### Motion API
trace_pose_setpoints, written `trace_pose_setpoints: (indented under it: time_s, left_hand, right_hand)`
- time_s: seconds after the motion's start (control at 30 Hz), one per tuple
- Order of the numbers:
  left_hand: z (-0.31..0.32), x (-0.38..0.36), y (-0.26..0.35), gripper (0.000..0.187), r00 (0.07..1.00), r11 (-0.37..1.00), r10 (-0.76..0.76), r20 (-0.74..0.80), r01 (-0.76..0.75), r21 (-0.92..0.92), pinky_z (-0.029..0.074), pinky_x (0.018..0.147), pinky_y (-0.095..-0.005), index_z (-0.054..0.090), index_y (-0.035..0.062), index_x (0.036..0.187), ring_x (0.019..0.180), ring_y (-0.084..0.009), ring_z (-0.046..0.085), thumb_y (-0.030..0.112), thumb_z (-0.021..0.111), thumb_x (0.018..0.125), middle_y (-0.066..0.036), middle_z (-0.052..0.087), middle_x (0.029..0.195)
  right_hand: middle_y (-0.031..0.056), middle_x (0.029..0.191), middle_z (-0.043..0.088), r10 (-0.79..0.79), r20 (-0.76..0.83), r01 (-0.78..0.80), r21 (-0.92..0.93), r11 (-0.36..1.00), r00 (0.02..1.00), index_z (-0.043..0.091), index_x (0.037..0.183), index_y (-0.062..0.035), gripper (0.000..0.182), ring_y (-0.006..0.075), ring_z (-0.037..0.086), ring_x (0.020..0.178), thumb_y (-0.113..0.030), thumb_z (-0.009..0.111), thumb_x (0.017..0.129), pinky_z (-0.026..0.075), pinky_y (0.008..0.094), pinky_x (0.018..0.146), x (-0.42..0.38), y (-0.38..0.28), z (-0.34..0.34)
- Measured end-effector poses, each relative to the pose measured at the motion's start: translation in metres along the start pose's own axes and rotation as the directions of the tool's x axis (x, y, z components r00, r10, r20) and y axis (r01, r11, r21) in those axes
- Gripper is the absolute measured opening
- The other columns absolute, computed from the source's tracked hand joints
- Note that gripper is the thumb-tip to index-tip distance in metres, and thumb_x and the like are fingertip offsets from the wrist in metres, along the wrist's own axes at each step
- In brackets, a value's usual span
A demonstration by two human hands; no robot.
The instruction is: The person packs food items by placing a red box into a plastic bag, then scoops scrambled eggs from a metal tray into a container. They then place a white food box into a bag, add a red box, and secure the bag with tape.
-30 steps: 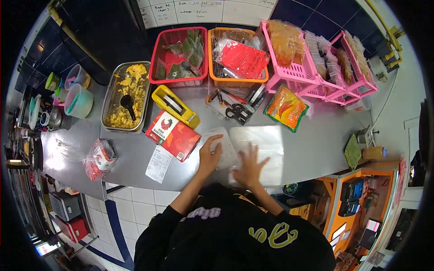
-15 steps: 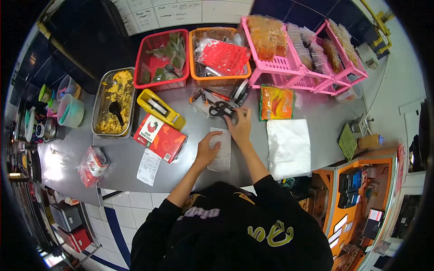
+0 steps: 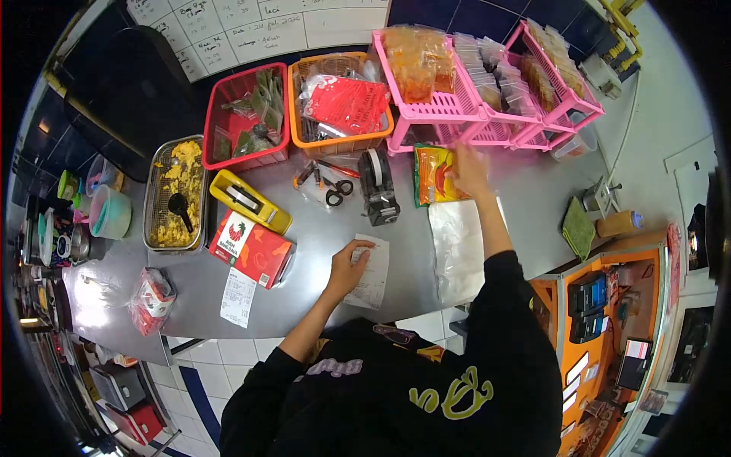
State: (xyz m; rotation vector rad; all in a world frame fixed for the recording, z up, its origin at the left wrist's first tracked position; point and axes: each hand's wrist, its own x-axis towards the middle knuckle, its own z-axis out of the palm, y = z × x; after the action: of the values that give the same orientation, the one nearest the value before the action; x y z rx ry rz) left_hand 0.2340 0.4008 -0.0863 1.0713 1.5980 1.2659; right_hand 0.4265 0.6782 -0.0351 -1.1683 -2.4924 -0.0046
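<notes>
My left hand [image 3: 348, 271] rests on a long printed receipt [image 3: 372, 279], its thumb and fingers apart. Further out, my right hand [image 3: 472, 172] is smeared by motion and overlaps the right side of an orange packet with a chili picture [image 3: 435, 177]. Below that packet lies a stack of white plastic bags [image 3: 455, 247], partly covered by my right forearm. Between the hands stands a black tape dispenser [image 3: 378, 190]. Black-handled scissors [image 3: 336, 192] lie left of it, beside a clear bag of small tools [image 3: 312, 181].
A red-and-white box [image 3: 247, 247], a yellow tape dispenser [image 3: 251, 199] and another receipt [image 3: 238, 297] sit left. Behind are a red basket [image 3: 259, 158], an orange basket [image 3: 343, 142] and pink racks [image 3: 449, 126] of sachets. A metal tray [image 3: 177, 247] holds yellow food.
My right hand has left the scissors and black tape dispenser and moved right to the orange packet. The dispenser now stands nearer to me. My left hand stays on the receipt.
</notes>
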Motion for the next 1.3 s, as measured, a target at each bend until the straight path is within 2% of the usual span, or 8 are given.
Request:
trace_pose_setpoints:
  time_s: [0.13,0.27,0.5,0.7,0.77,0.83,0.93,1.3]
  left_hand:
    - [0.0,0.0,-0.002,0.017,0.999,1.0,0.025,-0.022,-0.025,0.006,0.045,0.075,-0.0262,0.059,0.0052,0.099,0.085,-0.0156,0.059,0.005,0.053,0.084,-0.007,0.063,0.093]
    - [-0.002,0.004,-0.001,0.018,0.999,1.0,0.02,-0.04,-0.019,0.01,0.044,0.078,-0.0262,0.059,0.0047,0.1,0.088,-0.0152,0.059,0.005,0.053,0.083,-0.009,0.063,0.095]
    - [0.009,0.012,0.009,0.019,0.999,0.994,-0.032,-0.017,0.03,-0.108,0.044,0.078,-0.026,0.058,0.003,0.102,0.09,-0.0151,0.058,0.003,0.053,0.084,-0.01,0.062,0.097]
    - [0.028,0.016,0.01,0.022,0.985,0.989,0.017,-0.171,-0.041,-0.139,0.046,0.073,-0.0252,0.053,0.003,0.107,0.084,-0.015,0.059,0.005,0.053,0.085,-0.012,0.062,0.095]
    - [0.035,0.013,0.011,0.024,0.955,0.915,-0.171,-0.241,0.064,-0.397,0.047,0.069,-0.0249,0.049,0.0027,0.11,0.079,-0.0144,0.06,0.007,0.053,0.086,-0.013,0.063,0.092]
    - [0.038,0.012,0.01,0.024,0.948,0.882,-0.245,-0.206,0.129,-0.454,0.048,0.068,-0.0249,0.048,0.0024,0.109,0.078,-0.014,0.06,0.008,0.053,0.086,-0.012,0.063,0.091]
    - [0.041,0.018,0.0,0.023,0.934,0.79,-0.34,-0.107,0.221,-0.572,0.049,0.066,-0.0252,0.048,0.0014,0.108,0.076,-0.0132,0.06,0.009,0.054,0.087,-0.011,0.063,0.089]
    - [0.049,0.023,-0.008,0.02,0.93,0.668,-0.368,-0.011,0.256,-0.699,0.05,0.068,-0.0255,0.049,-0.0014,0.104,0.08,-0.0133,0.059,0.007,0.054,0.086,-0.009,0.061,0.092]
  right_hand:
    - [0.0146,0.097,0.055,-0.106,0.353,0.156,-0.118,0.981,0.93,0.055,0.105,-0.0037,0.036,0.0304,0.052,0.096,-0.015,0.065,0.072,0.035,0.0439,0.087,0.017,0.022,0.004]
    - [0.0089,0.078,0.054,0.112,0.356,-0.298,0.528,0.795,0.928,0.058,0.1,-0.0014,0.024,0.0209,0.058,0.072,-0.018,0.056,0.083,0.046,0.0322,0.06,0.02,0.02,-0.004]
    - [0.0066,0.1,0.058,0.359,0.434,-0.342,0.893,-0.293,0.826,0.046,0.115,-0.0019,0.034,0.016,0.057,0.089,-0.014,0.054,0.085,0.045,0.028,0.075,0.078,0.033,0.098]
    - [0.0056,0.088,0.059,0.579,-0.07,-0.411,0.636,0.653,0.812,0.057,0.1,-0.0048,0.022,0.0125,0.055,0.077,-0.006,0.056,0.078,0.043,0.0251,0.07,0.011,-0.052,0.028]
    - [0.0036,0.077,0.058,0.333,0.158,-0.331,0.756,0.565,0.929,0.062,0.09,-0.0048,0.012,0.0112,0.055,0.068,-0.01,0.059,0.079,0.043,0.024,0.06,-0.033,-0.056,0.055]
    - [0.0016,0.068,0.057,0.348,0.564,-0.654,0.715,0.248,0.749,0.063,0.084,-0.0038,0.01,0.0099,0.054,0.062,-0.013,0.062,0.08,0.043,0.023,0.053,-0.044,-0.097,0.034]
    - [0.0018,0.081,0.06,0.191,0.669,-0.693,0.665,0.278,0.718,0.062,0.092,-0.0054,0.019,0.0124,0.056,0.08,-0.022,0.061,0.083,0.049,0.0274,0.062,-0.046,-0.109,0.041]
    - [0.0058,0.126,0.039,0.312,0.524,-0.492,0.851,-0.181,0.792,0.062,0.075,-0.0007,0.001,0.0118,0.054,0.088,-0.002,0.063,0.074,0.042,0.0248,0.07,-0.089,-0.118,0.05]
